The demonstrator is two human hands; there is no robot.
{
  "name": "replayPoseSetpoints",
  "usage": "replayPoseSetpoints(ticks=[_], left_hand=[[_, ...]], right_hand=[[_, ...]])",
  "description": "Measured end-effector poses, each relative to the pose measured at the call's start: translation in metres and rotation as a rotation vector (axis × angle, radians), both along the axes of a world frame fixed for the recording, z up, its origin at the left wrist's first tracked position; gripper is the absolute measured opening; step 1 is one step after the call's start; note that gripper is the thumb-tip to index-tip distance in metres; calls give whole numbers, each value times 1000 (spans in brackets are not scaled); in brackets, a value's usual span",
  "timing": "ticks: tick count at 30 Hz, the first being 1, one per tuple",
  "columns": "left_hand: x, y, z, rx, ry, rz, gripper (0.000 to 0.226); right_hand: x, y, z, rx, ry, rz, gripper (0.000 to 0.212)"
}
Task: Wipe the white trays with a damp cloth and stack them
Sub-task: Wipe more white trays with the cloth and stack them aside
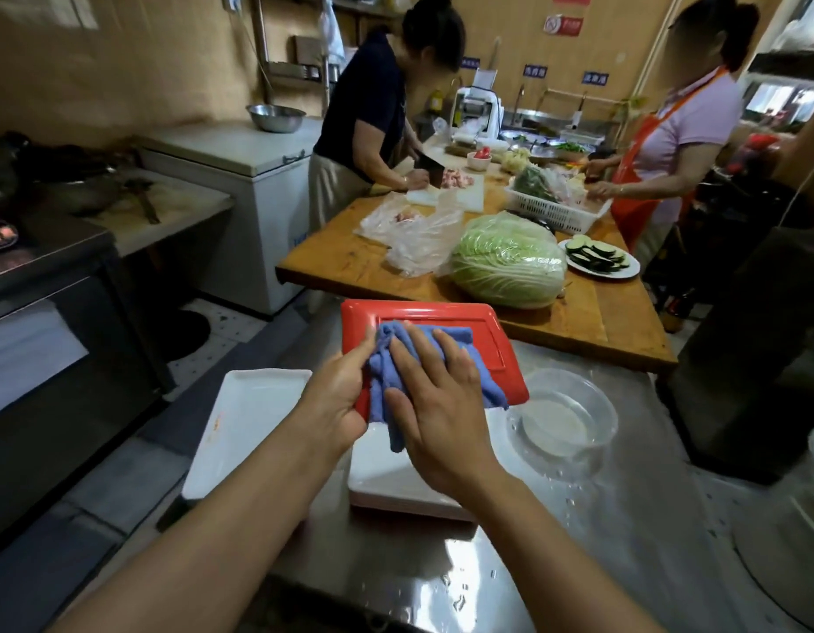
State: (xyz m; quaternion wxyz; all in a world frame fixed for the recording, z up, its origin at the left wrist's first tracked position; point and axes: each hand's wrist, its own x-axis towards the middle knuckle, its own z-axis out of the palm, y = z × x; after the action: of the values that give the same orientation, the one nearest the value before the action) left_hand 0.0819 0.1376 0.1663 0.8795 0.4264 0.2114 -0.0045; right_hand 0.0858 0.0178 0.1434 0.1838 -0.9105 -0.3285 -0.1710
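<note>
Both forearms reached over the wet steel bench point(555, 564). Right hand point(434, 395) pressed the blue cloth point(441, 340) flat, fingers straight, onto a red tray point(441, 312); left hand point(338, 395) held that tray's edge in its grip. White trays point(396, 486) lay stacked beneath, another white tray point(245, 427) beside. Wiping was in hand; stacking seemingly comes next.

Both forearms extend forward. Left hand point(338, 395): fingers curled in a grip, thumb on top. Right hand point(434, 399): palm down, fingers straight and spread, pressing flat.
</note>
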Motion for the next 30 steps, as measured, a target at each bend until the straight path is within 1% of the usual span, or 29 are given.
replayPoseSetpoints(ticks=[2, 4, 6, 8, 9, 10, 13, 15, 17, 18, 20, 23, 25, 26, 27, 28, 30], left_hand=[[-6, 9, -1, 44, -2, 33, 19], [-12, 19, -1, 48, -2, 47, 23], [-17, 29, -3, 36, 5, 64, 29], [-22, 42, -5, 36, 16, 88, 28], [-24, 50, -6, 51, 15, 103, 24], [-27, 57, -8, 73, 17, 115, 21], [-37, 76, -11, 139, 23, 133, 21], [-45, 87, -13, 153, 28, 157, 19], [-53, 98, -16, 166, 19, 168, 13], [-57, 102, -17, 165, 16, 173, 13], [-63, 110, -17, 175, 19, 189, 11], [-70, 121, -14, 205, 6, 214, 10], [-76, 130, -11, 236, -47, 225, 10], [-78, 135, -10, 272, -83, 231, 10], [-81, 140, -9, 349, -117, 243, 10], [-83, 144, -9, 500, -143, 257, 11], [-84, 151, -15, 971, -168, 261, 15]], right_hand=[[8, 6, 5, -10, 44, -3, 56], [17, 10, 6, -11, 86, -14, 54], [25, 10, 4, -42, 75, -38, 52], [30, 6, 1, -41, 40, -70, 52], [31, 4, -1, -2, 60, -88, 51], [31, 3, -3, 65, 120, -108, 50], [28, 5, -11, 322, 357, -140, 45], [28, 9, -16, 415, 409, -153, 37], [28, 14, -20, 461, 449, -166, 23], [28, 18, -21, 452, 465, -182, 17], [27, 26, -22, 378, 433, -195, 11], [24, 38, -20, 265, 350, -183, 16], [21, 45, -18, 259, 305, -192, 20], [19, 48, -18, 275, 302, -193, 21], [18, 51, -18, 290, 311, -185, 21], [17, 54, -18, 299, 329, -171, 21], [15, 59, -20, 316, 374, -156, 20]])
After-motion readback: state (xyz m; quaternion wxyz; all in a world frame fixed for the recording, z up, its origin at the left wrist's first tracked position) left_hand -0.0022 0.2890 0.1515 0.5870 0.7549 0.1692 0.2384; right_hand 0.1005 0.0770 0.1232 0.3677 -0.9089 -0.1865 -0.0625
